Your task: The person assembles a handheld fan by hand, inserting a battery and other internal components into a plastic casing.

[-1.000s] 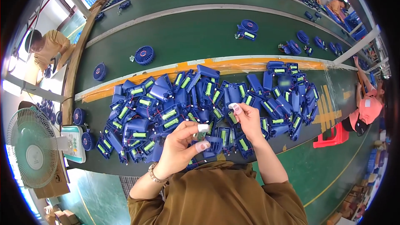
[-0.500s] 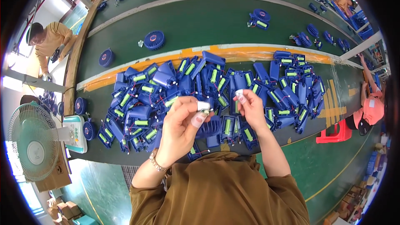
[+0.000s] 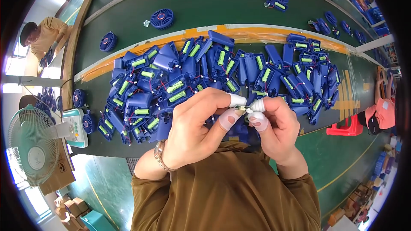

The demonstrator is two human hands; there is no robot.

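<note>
In front of my chest both hands meet, fingertips wrapped in white tape or finger cots. My left hand [image 3: 195, 124] pinches a small pale part, possibly a circuit board, mostly hidden by the fingertips. Against it, my right hand [image 3: 280, 130] pinches a small white connector [image 3: 243, 108]. Below the hands a dark blue plastic piece [image 3: 239, 131] shows in part. Just beyond them lies a heap of blue handle housings [image 3: 139, 99], many with a green battery cell [image 3: 175, 87] and thin red wires.
A green conveyor belt [image 3: 231, 10] runs behind the heap, carrying blue fan heads [image 3: 162, 19]. At the left stand a white desk fan [image 3: 36, 145] and a white tray [image 3: 77, 131]. A red stool [image 3: 344, 126] is at the right. Other people [image 3: 49, 38] work at both sides.
My right hand has moved left and nearer to me, and its fingertips now meet those of my left hand. My left hand has shifted right. The view has tilted slightly.
</note>
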